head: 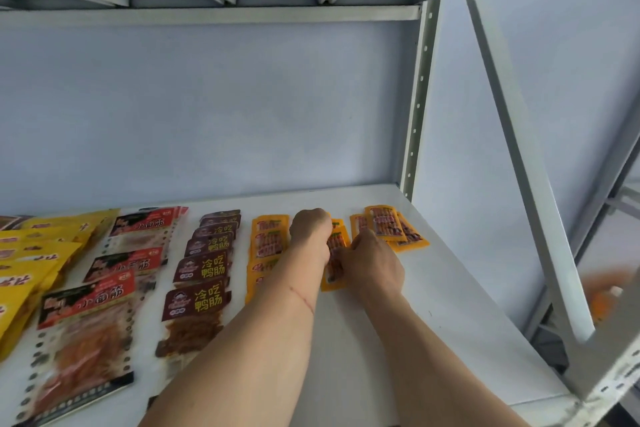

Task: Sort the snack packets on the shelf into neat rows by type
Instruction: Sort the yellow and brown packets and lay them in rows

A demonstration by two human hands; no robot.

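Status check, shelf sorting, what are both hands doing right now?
Left hand and right hand both gripping one orange packet on the shelf. Loose orange pile behind, unsorted. Nothing blocking.

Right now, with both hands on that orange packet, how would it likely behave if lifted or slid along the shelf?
The orange packet looks thin and flat, so it is probably light and somewhat floppy. Its glossy film would likely slide easily on the smooth white shelf. The loose orange pile beside the right hand overlaps unevenly, so a push could shift it. The left hand is at the packet's top.
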